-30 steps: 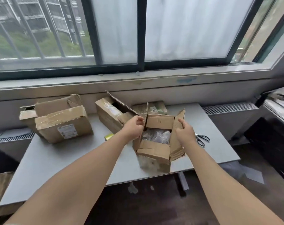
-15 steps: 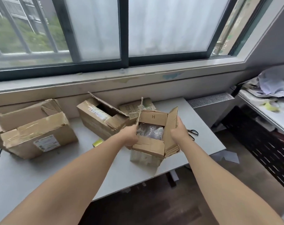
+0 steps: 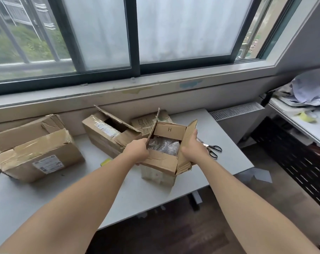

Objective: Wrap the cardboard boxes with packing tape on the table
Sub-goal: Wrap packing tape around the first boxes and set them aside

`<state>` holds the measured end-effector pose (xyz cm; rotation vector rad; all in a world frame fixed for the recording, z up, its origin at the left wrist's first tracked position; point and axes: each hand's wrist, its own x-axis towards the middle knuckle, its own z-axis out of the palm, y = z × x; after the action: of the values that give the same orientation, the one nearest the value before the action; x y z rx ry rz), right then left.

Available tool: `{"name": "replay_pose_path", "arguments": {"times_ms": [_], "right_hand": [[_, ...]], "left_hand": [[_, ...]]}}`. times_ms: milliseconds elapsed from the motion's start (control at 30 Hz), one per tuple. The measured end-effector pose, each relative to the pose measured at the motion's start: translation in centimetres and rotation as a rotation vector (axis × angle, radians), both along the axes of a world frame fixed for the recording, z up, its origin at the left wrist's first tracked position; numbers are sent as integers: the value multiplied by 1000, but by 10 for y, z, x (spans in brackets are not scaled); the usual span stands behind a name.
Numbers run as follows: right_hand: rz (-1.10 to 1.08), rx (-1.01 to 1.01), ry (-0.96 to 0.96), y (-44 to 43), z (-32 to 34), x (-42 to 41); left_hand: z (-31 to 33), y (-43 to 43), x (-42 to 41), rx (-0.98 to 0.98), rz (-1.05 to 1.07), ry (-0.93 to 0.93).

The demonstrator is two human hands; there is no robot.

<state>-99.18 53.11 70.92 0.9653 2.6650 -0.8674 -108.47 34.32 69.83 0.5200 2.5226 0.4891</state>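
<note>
Reaches forward with both bare arms, the left arm (image 3: 73,208) from the lower left corner, the right arm (image 3: 247,208) from the lower right, meeting just above mid-frame. Curls the left hand (image 3: 137,151), knuckles up, round the edge of the left flap (image 3: 152,129). Clasps the right flap (image 3: 188,134) with the right hand (image 3: 191,149), fingers stretched up its outer face, thumb on the inner side.

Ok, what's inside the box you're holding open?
Crinkled clear plastic packaging lies in the box, close to its top. Whatever the plastic wraps, and the bottom of the box, are covered.
</note>
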Motion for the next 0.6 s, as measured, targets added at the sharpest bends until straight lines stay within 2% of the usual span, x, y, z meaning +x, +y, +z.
{"name": "replay_pose_path", "arguments": {"times_ms": [200,367,600], "right_hand": [[49,-278,-99,-5,9,-4],[163,20,-219,-18,1,-6],[206,157,-143,-20,-5,-20]], "left_hand": [[3,-7,-5,21,24,-62],[5,-1,-5,78,8,-96],[5,-13,-13,82,14,-121]]}}
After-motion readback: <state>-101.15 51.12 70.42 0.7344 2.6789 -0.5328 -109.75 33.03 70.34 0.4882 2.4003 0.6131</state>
